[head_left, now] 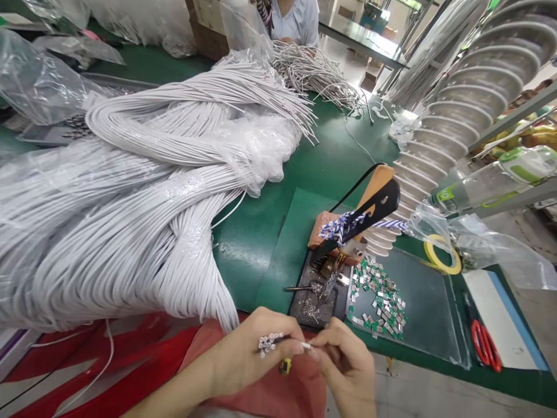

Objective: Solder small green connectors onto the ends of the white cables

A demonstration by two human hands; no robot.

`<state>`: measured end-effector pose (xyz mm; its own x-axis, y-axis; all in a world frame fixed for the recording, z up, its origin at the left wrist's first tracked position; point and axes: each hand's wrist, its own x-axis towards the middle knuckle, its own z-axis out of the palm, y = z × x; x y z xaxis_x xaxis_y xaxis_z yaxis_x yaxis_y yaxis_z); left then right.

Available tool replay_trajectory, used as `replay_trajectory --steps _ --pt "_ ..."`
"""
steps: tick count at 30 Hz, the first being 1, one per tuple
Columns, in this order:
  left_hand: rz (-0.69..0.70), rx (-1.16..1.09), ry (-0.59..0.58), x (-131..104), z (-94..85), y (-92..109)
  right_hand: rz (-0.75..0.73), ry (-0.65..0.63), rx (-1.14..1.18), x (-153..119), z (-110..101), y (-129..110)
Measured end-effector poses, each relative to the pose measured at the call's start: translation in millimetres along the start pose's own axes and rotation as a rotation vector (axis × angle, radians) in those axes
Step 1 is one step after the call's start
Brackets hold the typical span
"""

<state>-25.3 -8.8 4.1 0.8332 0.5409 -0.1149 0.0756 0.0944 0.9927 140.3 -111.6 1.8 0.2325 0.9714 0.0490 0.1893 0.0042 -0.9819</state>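
Note:
My left hand point(265, 334) is closed around a small bunch of white cables point(268, 343), whose cut ends stick out of the fist. One white cable end point(306, 345) reaches out between its thumb and forefinger toward my right hand point(343, 360). The right fingers are pinched together at that tip. Below the left hand shows a small yellow and black piece point(285, 366), too small to name. Just beyond both hands sits a black tray point(314, 307) with dark residue, under a soldering fixture point(333, 264) weighted by a brick point(319, 227).
Large bundles of white cable point(130, 232) cover the left side. Small green circuit boards with metal connectors point(378, 299) lie on a mat at right, near yellow tape point(441, 255) and red-handled scissors point(485, 345). A ribbed hose point(461, 110) hangs at right. Another person point(296, 23) sits opposite.

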Motion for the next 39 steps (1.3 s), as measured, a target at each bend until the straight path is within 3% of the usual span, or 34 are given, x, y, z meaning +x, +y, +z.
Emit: replay_trajectory --steps 3,7,18,24,31,34,36,39 --pt "0.043 0.076 0.013 9 -6.7 2 0.069 0.015 -0.005 6 2 1" --pt "-0.059 0.029 0.024 18 -8.2 -2 0.113 0.078 -0.025 10 4 7" --pt "-0.078 0.043 0.020 20 -6.3 -2 0.108 -0.038 0.045 13 -6 5" --pt "-0.022 -0.010 -0.025 20 -8.6 -4 0.103 -0.086 0.054 13 -5 3" --pt "0.011 -0.044 -0.013 23 -10.6 -3 0.042 0.015 -0.108 10 7 0" --pt "0.074 -0.044 -0.002 23 -11.3 -1 -0.009 0.106 -0.249 6 -7 -1" --pt "0.110 -0.041 0.002 22 -11.9 0 0.007 0.273 -0.410 5 -29 0" --pt "0.112 -0.028 0.012 22 -12.5 1 0.093 0.422 -0.663 9 -69 5"
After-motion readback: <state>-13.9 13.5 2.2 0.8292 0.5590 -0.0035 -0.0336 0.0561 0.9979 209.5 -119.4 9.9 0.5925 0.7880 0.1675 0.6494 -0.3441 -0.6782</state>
